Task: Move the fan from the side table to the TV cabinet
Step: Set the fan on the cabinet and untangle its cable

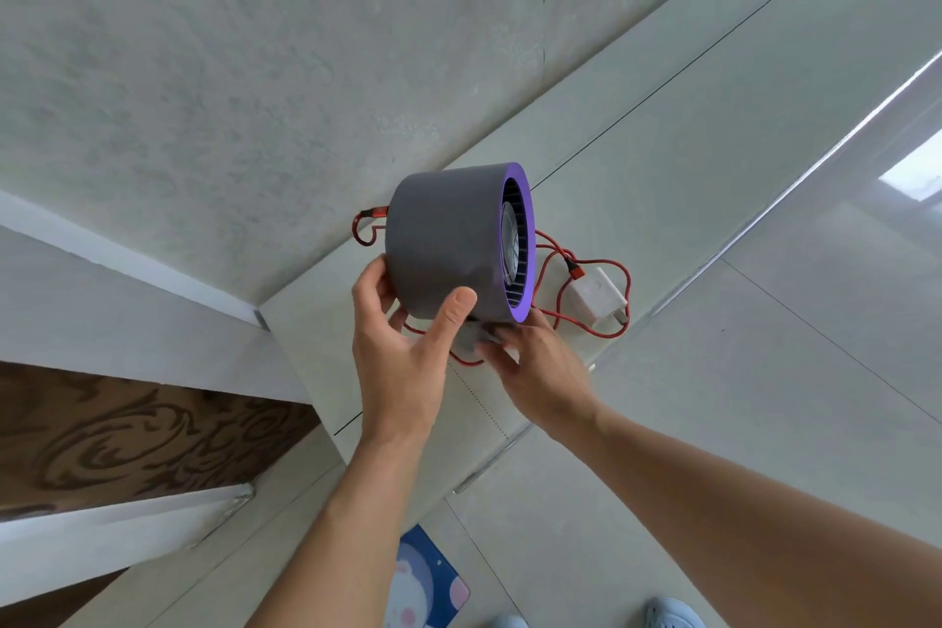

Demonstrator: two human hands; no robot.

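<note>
A round grey fan [443,240] with a purple front rim sits in the middle of the view, over the pale top of the TV cabinet [637,158]. My left hand [402,352] wraps the drum from below and behind, thumb pressed on its side. My right hand [535,367] grips the fan's base underneath; the base is mostly hidden by the fingers. A red cable [586,321] trails from the fan to a white plug adapter [599,296] lying on the cabinet top to the right.
A textured pale wall [229,66] rises behind the cabinet. A white ledge and a brown patterned panel [127,433] lie at the left. Glossy floor tiles [764,398] spread to the right, with a blue mat [428,581] and my shoes at the bottom.
</note>
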